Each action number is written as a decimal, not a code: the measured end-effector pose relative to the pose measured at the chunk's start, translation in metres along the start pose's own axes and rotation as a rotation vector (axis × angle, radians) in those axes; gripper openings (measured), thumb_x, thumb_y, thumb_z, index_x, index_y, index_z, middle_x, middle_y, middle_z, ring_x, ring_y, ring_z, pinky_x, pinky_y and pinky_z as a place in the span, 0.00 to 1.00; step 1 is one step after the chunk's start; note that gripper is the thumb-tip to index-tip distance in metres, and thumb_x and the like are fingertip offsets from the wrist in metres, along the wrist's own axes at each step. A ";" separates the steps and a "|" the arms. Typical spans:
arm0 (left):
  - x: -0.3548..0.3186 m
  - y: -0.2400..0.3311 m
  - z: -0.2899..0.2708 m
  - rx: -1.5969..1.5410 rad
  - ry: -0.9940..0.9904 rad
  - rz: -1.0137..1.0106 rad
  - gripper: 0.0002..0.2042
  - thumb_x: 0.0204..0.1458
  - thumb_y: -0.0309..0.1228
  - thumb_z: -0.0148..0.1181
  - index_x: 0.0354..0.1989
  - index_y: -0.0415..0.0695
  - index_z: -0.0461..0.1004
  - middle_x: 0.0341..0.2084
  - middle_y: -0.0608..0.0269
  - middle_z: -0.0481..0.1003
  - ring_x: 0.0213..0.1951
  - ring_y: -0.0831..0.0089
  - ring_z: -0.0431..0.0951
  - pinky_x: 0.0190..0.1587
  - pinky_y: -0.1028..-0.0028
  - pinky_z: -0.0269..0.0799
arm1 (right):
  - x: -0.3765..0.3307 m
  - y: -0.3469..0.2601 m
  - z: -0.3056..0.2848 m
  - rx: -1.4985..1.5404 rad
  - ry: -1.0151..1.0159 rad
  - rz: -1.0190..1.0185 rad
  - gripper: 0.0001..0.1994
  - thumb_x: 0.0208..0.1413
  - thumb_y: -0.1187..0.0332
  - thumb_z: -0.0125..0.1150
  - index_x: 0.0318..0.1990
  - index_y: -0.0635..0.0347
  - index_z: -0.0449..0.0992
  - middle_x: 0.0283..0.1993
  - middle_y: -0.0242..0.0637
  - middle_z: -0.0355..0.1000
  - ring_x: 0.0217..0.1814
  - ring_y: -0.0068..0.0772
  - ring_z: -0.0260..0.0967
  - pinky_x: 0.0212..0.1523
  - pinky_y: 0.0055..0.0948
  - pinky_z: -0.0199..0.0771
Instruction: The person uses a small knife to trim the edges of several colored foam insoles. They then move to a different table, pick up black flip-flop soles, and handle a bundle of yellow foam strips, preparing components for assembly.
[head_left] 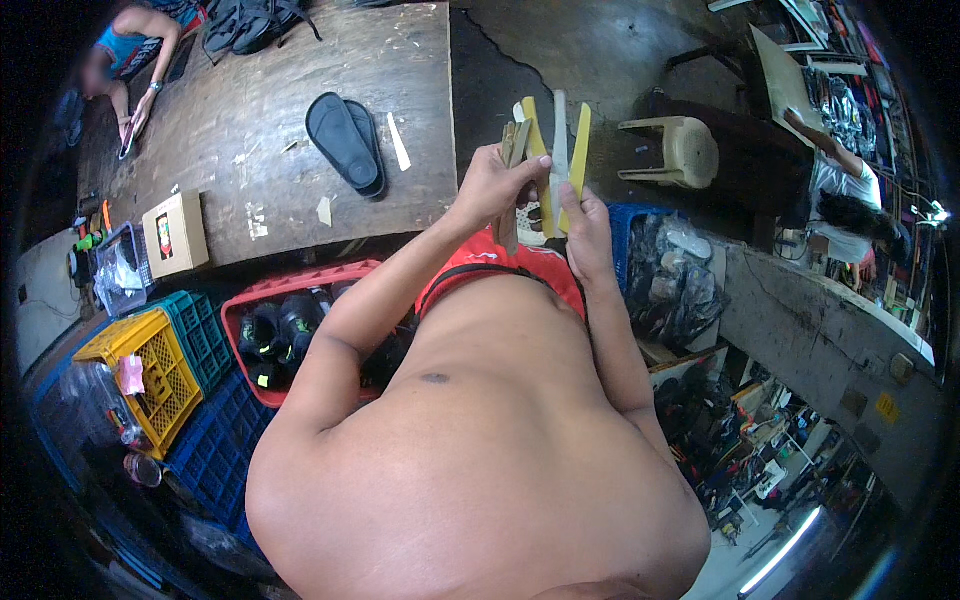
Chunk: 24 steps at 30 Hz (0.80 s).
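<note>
My left hand (488, 190) is closed around a bundle of narrow brown strips (514, 145), its thumb pressed over a yellow strip (532, 125). Beside it, my right hand (590, 235) grips another yellow strip (581, 138). A pale grey-white strip (560, 125) stands between the yellow ones, its lower part by the right fingers. All the strips are long and flat and point away from me, fanned apart at their far ends. Both hands are in front of my red shorts (485, 250), just right of the wooden table (270, 100).
Black slippers (345, 145) and a white sliver (398, 142) lie on the table, with a cardboard box (176, 232) at its near left. A red crate (240, 370) of black shoes is beside me. One person sits far left; another is at right, past a plastic stool (690, 152).
</note>
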<state>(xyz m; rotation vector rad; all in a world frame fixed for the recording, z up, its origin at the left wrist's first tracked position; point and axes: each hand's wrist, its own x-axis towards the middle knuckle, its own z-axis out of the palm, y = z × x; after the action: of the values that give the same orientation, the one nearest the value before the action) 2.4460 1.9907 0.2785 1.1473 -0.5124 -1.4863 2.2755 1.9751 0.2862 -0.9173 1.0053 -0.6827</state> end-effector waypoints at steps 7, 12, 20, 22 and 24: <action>0.002 0.003 0.004 0.159 0.041 0.019 0.11 0.57 0.32 0.68 0.30 0.37 0.78 0.16 0.65 0.75 0.17 0.81 0.72 0.19 0.76 0.66 | 0.000 0.005 -0.002 -0.120 0.000 -0.065 0.13 0.70 0.64 0.55 0.53 0.64 0.73 0.47 0.35 0.77 0.44 0.21 0.75 0.47 0.25 0.75; -0.003 0.008 0.006 0.108 -0.073 -0.011 0.17 0.65 0.41 0.57 0.38 0.36 0.78 0.24 0.64 0.78 0.18 0.83 0.69 0.19 0.79 0.64 | -0.007 -0.008 -0.003 0.071 -0.016 0.034 0.14 0.72 0.59 0.50 0.53 0.60 0.72 0.35 0.29 0.73 0.32 0.19 0.68 0.33 0.23 0.71; -0.008 0.000 -0.006 -0.536 -0.116 -0.193 0.22 0.68 0.43 0.47 0.64 0.41 0.62 0.37 0.67 0.69 0.24 0.81 0.62 0.23 0.81 0.60 | -0.004 -0.010 -0.014 0.520 -0.181 0.192 0.14 0.72 0.57 0.46 0.47 0.58 0.72 0.25 0.25 0.58 0.22 0.16 0.55 0.20 0.19 0.55; -0.009 -0.007 -0.006 -0.696 -0.105 -0.258 0.20 0.66 0.37 0.49 0.63 0.42 0.63 0.37 0.66 0.68 0.27 0.80 0.63 0.26 0.80 0.63 | -0.005 -0.006 -0.015 0.440 -0.173 0.181 0.14 0.72 0.55 0.49 0.47 0.57 0.72 0.24 0.24 0.58 0.21 0.15 0.55 0.19 0.19 0.55; -0.013 -0.011 -0.009 -0.748 -0.197 -0.206 0.26 0.59 0.28 0.49 0.67 0.39 0.59 0.43 0.62 0.71 0.35 0.75 0.71 0.39 0.73 0.74 | -0.007 -0.002 -0.016 0.340 -0.153 0.164 0.15 0.70 0.53 0.51 0.47 0.56 0.71 0.24 0.23 0.57 0.20 0.15 0.53 0.19 0.19 0.54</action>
<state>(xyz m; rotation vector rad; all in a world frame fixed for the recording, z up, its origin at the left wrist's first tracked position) 2.4469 2.0081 0.2703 0.4739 0.0558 -1.7621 2.2581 1.9751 0.2870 -0.5732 0.7885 -0.6119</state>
